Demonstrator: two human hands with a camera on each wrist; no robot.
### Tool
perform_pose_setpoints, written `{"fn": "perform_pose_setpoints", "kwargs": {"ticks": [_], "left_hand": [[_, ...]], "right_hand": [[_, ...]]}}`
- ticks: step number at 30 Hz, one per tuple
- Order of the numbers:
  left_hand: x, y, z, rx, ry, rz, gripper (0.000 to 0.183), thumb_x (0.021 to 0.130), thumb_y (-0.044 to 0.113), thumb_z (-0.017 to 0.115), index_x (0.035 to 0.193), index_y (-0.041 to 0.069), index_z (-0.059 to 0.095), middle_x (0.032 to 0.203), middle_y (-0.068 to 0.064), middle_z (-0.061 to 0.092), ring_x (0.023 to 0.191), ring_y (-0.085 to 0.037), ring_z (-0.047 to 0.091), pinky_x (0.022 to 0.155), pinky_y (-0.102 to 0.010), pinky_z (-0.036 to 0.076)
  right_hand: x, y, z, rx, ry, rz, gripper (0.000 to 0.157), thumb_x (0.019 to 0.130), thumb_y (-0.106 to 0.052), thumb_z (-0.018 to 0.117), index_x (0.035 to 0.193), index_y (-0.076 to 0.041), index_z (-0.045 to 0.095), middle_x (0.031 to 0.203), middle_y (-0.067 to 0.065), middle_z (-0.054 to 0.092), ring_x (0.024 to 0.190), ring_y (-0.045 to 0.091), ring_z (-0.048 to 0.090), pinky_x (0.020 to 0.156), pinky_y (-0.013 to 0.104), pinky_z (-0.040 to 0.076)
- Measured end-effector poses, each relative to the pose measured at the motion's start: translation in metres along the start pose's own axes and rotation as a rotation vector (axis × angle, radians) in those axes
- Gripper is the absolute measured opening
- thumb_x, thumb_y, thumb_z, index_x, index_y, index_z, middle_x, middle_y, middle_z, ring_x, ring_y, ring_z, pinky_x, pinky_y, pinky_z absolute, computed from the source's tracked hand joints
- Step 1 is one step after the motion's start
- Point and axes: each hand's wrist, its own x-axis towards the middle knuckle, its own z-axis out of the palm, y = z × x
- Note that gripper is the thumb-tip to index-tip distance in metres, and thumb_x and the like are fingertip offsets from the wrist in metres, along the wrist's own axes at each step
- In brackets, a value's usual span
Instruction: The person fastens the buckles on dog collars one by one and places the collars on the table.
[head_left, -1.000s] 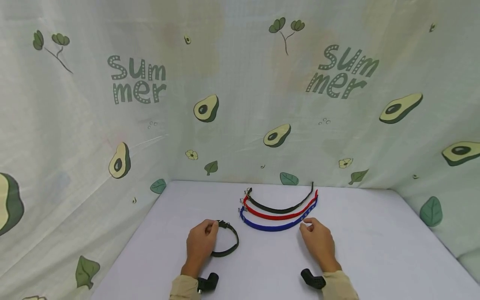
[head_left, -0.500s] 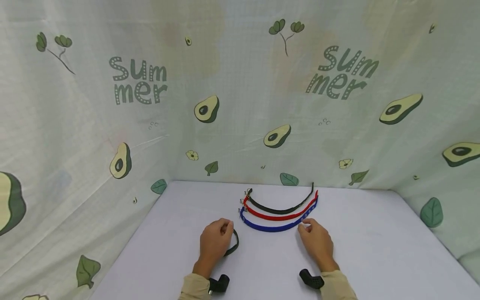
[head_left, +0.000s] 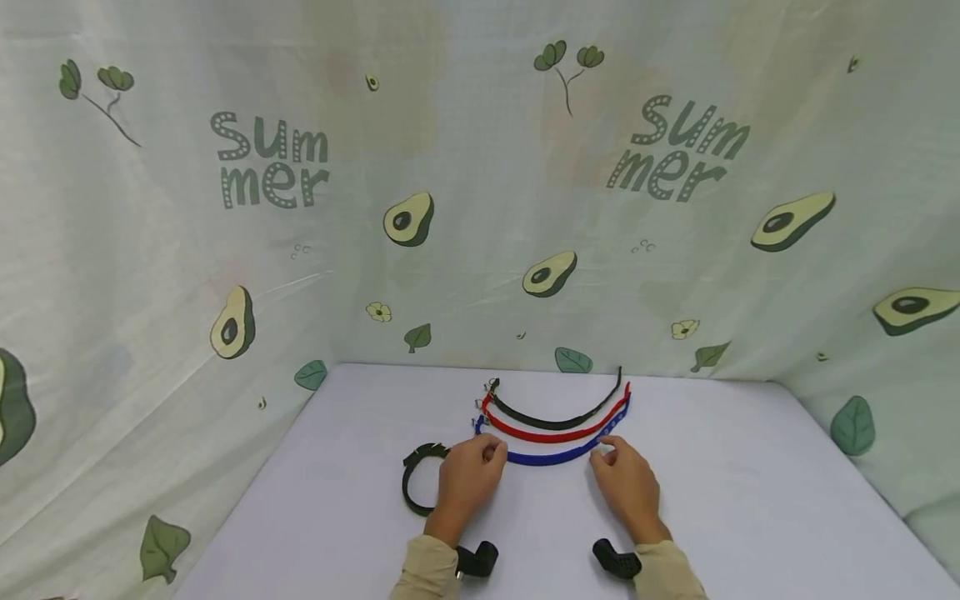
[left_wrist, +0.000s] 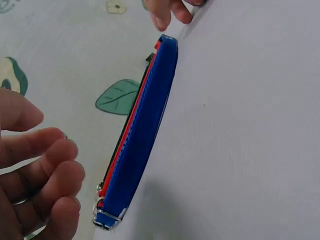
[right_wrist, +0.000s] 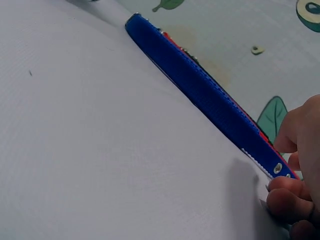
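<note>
A blue buckled collar (head_left: pixel 551 458), probably a pet collar, curves across the table in the head view. My left hand (head_left: pixel 471 475) is at its buckle end, overlapping it in the head view. In the left wrist view the fingers (left_wrist: pixel 62 175) are loosely bent beside the buckle, with nothing between them. My right hand (head_left: pixel 628 483) hovers at the holed end, thumb and fingertips apart around the tip of the blue strap (right_wrist: pixel 210 110). Just behind lie a red collar (head_left: pixel 551 437) and a black collar (head_left: pixel 551 424), curved alike.
Another black collar (head_left: pixel 407 483), fastened into a ring, lies left of my left hand and is partly covered by it. The white table (head_left: pixel 750 500) ends at a printed curtain (head_left: pixel 465 325) behind. Dark wrist cameras (head_left: pixel 477 559) sit at both wrists.
My left hand has moved right, from the ring-shaped black collar over to the buckle end of the blue collar. The right hand has barely shifted, and the collars lie as before.
</note>
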Motion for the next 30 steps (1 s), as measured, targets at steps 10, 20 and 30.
{"fn": "perform_pose_setpoints", "kwargs": {"ticks": [10,20,30], "left_hand": [[0.0,0.014,0.012,-0.007,-0.144,-0.083,0.009,0.093,0.023,0.068,0.089,0.016,0.074,0.063,0.014,0.054,0.057,-0.004,0.048,0.053,-0.026,0.04],[-0.004,0.017,0.022,0.1,-0.177,-0.112,0.023,0.092,0.026,0.07,0.11,0.012,0.072,0.076,0.006,0.068,0.07,-0.013,0.063,0.062,-0.035,0.05],[-0.005,0.01,0.026,0.149,-0.234,-0.144,0.036,0.092,0.027,0.071,0.123,0.007,0.069,0.064,0.006,0.055,0.06,-0.012,0.051,0.061,-0.036,0.05]], "right_hand": [[0.001,-0.001,-0.001,-0.036,-0.036,-0.024,0.04,0.091,-0.025,0.063,0.128,-0.009,0.067,0.084,0.001,0.061,0.073,0.019,0.056,0.06,0.036,0.043],[0.001,0.0,-0.002,-0.06,-0.016,-0.052,0.035,0.091,-0.024,0.064,0.123,-0.011,0.071,0.084,0.002,0.06,0.073,0.02,0.056,0.06,0.037,0.043],[0.002,-0.003,0.0,-0.086,-0.036,-0.066,0.041,0.092,-0.025,0.062,0.13,-0.011,0.068,0.085,0.004,0.057,0.07,0.021,0.053,0.058,0.037,0.041]]}}
